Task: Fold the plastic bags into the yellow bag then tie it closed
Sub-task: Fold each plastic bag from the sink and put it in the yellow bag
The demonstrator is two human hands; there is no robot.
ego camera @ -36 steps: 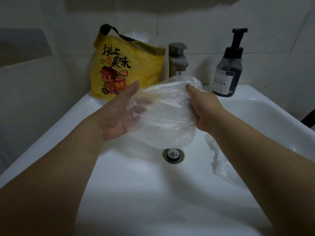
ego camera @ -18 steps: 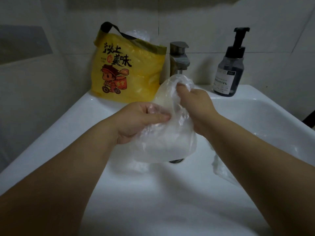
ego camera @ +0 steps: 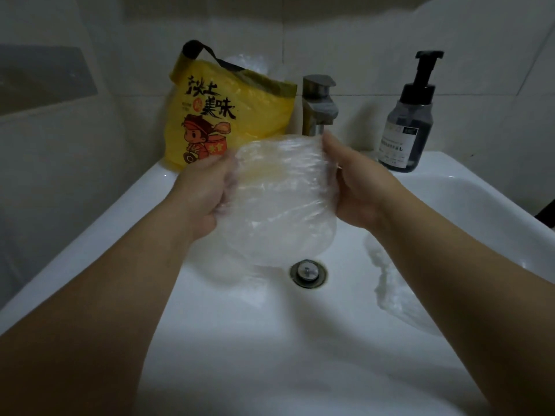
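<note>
My left grip (ego camera: 204, 190) and right grip (ego camera: 357, 190) each clutch a side of the clear plastic bag (ego camera: 279, 205), held between them above the sink (ego camera: 240, 325)

- The sink (ego camera: 144, 187) filled the near and middle ground, with the drain (ego camera: 308, 273) at the bottom of its basin.
- On the sink's back ledge stood, from left to right, the standing bag (ego camera: 255, 115), the tap (ego camera: 318, 106) and the pump bottle (ego camera: 408, 127), all close to the wall.
- Crumpled plastic (ego camera: 249, 63) poked out of the top of the standing bag.
- The held bag (ego camera: 279, 205) hung over the basin, in front of the tap and the standing bag, above the drain.
- The left hand (ego camera: 201, 190) gripped its left edge and the right hand (ego camera: 360, 190) its right edge.
- The loose bag (ego camera: 393, 298) lay in the basin to the right of the drain, partly under the right forearm.
</note>
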